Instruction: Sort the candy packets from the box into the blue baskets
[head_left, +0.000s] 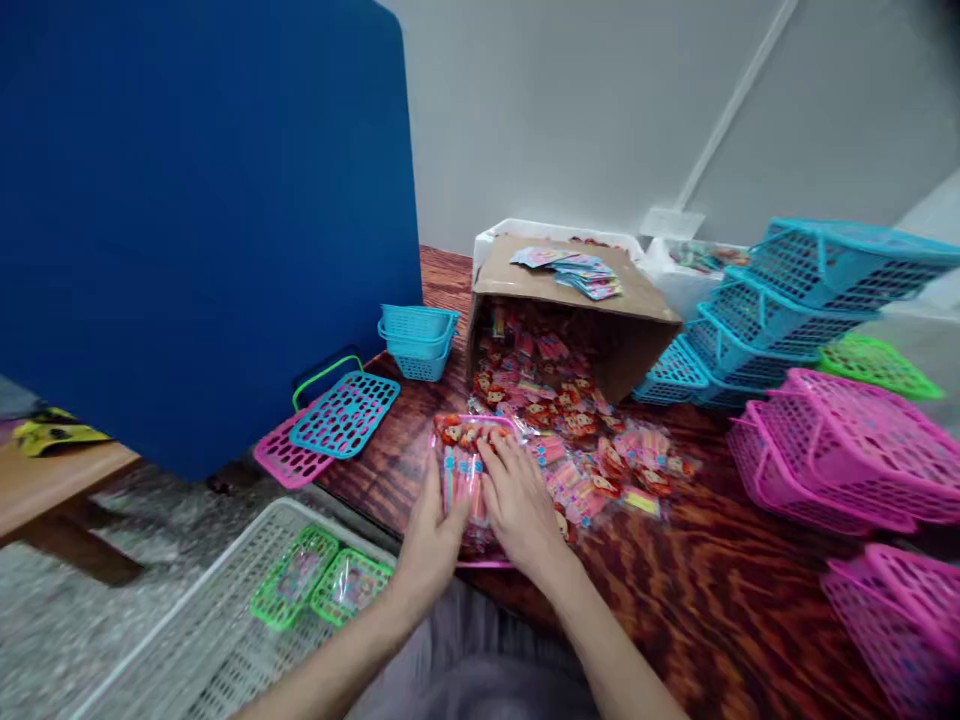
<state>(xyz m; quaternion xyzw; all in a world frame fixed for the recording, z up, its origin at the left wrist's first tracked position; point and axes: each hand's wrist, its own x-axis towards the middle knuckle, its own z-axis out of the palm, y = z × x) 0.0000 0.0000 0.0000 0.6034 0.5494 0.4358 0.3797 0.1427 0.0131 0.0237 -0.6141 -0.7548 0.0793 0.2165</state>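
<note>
Low in the middle of the frame, a small pink plastic basket (487,564) packed with clear-wrapped cartoon packets (461,470) sits on the dark wood-grain counter (675,560). The right hand (517,505) lies flat on top, grip released, seemingly pressing the slippery packets level. The left hand (431,535) braces the basket's side; blur hides whether its grip closes. Just behind, a brown cardboard box (630,345) lies tipped, spilling packets within reach.

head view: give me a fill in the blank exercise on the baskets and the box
1. The left hand and right hand rest on packets in a ___ basket.
2. The cardboard box lies on its ___, spilling more onto the table.
3. The two baskets in the white crate are ___.
Missing words: pink; side; green.
</note>
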